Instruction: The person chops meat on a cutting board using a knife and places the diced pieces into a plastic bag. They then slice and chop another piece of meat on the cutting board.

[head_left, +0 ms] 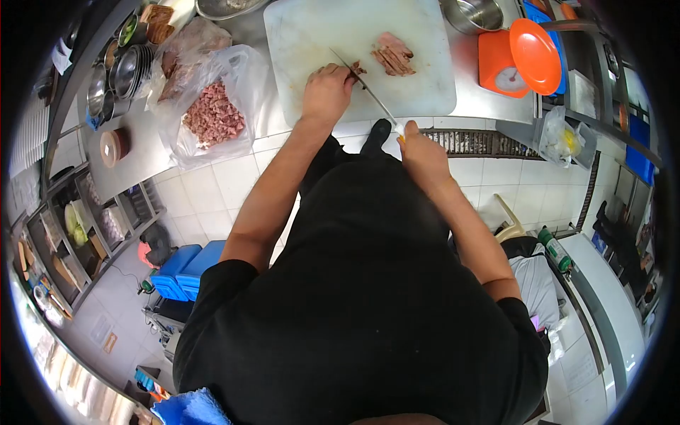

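My right hand is wrapped round the handle of a long kitchen knife, whose blade reaches up and left over the white cutting board. Curled fingers of my left hand rest on the board against the left side of the blade, closed over meat that they mostly hide. Small dark pieces of meat show just beyond the blade, near those fingertips. Further right on the board lies a group of sliced cooked meat with a paler pink piece at its top.
Left of the board, a clear plastic bag holds diced raw meat. Stacked metal bowls and a lidded round tub stand farther left. To the right are a metal pot and an orange scale with an orange dish.
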Available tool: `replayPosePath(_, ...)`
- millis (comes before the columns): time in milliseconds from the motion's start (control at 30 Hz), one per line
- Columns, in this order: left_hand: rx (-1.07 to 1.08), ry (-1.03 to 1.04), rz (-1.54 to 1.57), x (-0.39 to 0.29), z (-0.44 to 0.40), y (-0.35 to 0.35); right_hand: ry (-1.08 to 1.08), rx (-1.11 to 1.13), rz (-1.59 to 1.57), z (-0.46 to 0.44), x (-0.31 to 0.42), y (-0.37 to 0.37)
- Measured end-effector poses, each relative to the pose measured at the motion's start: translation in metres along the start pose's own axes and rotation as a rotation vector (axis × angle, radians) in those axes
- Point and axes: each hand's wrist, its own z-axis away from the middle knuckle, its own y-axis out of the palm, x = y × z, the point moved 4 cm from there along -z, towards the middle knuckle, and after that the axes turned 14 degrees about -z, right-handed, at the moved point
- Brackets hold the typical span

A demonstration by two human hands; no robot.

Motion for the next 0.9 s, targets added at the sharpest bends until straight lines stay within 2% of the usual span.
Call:
replayPosePath(100,-0.012,0.016,0.007,0.002,-0.004,-0.001,-0.046,-0.035,-0.04,-0.022,-0.003,0.012)
replayPosePath(167,0.022,0.019,-0.001,0.002,-0.003,0.002,0.017,0.01,-0.054,-0.034,0.001,0.014)
replayPosePath(367,0.108,-0.074,0.053,0.001,0.002,-0.005,0.028,0.012,-0.063,-0.037,0.013,-0.012)
replayPosePath(467,-0.021,-0.017,-0.111,-0.012,0.007,-0.03,0.015,0.018,-0.026,-0.02,0.02,-0.028)
replayPosePath(567,0.015,-0.029,-0.154,-0.015,0.015,-0.033,-0.013,0.02,0.005,-0.016,0.02,-0.027)
replayPosePath(900,0.024,-0.09,0.007,0.007,0.015,-0.011,-0.013,0.021,0.05,-0.025,0.026,-0.025)
